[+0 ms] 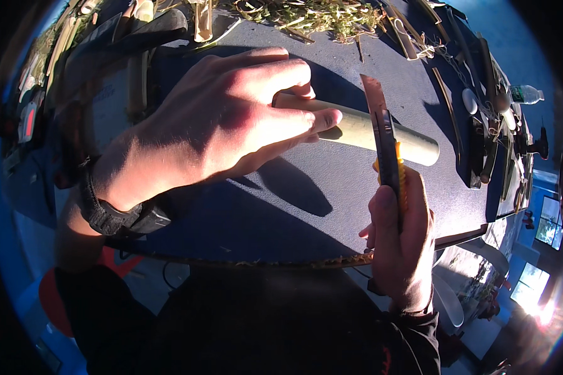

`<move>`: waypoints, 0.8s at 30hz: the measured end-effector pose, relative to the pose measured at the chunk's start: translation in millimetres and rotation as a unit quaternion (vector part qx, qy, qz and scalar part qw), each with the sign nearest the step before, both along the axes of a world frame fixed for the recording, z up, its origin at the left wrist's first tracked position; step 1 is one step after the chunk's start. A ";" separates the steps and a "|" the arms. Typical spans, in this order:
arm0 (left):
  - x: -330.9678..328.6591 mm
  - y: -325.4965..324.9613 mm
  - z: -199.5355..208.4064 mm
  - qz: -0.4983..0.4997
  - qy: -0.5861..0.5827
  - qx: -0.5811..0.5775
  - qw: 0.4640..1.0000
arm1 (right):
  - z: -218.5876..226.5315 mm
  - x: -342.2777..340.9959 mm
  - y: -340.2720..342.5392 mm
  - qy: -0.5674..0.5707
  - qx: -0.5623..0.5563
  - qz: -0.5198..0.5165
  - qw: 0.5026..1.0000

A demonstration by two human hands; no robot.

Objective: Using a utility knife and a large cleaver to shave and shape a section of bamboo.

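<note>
My left hand [244, 112] is closed around the left end of a pale green bamboo tube [403, 139], thumb and fingers wrapped over it. The tube lies slanted just above or on the dark tabletop; its exact contact is unclear. My right hand [401, 234] grips a utility knife [389, 153] with a black and yellow handle. The blade is out and points up and away from me. In this view the knife crosses in front of the tube; whether it touches the tube cannot be told. A dark wristband sits on my left wrist.
Green shavings [319, 19] are heaped at the far edge of the table [413, 94]. Split bamboo pieces [203, 22] lie at the far left, and more strips and tools crowd the right side. A clear plastic bottle [525, 95] lies at the far right.
</note>
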State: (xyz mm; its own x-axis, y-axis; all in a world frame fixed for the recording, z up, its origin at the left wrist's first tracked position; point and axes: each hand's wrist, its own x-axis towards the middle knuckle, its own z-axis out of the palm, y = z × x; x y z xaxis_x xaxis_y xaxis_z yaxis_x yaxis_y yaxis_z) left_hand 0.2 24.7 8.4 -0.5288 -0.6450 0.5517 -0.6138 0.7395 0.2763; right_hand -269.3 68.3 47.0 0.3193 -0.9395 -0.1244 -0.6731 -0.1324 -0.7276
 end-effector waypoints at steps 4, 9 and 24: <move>5.6 0.8 4.8 -0.017 0.004 0.001 1.000 | -0.9 1.3 -1.6 -0.009 -0.006 -0.002 1.000; 9.2 2.9 8.9 -0.026 0.008 0.028 0.999 | 0.5 3.8 -4.8 0.008 -0.014 -0.005 1.000; 9.0 2.9 1.3 -0.006 0.041 0.106 0.993 | -3.7 18.8 4.6 0.036 -0.018 0.041 0.998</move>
State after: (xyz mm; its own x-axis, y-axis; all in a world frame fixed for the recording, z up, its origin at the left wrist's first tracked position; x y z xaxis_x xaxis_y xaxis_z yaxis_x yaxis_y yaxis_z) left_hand 9.3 27.7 9.7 -0.4963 -0.7452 0.4453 -0.5740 0.6665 0.4757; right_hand -250.6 72.9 43.4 0.3868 -0.9146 -0.1175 -0.7097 -0.2139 -0.6712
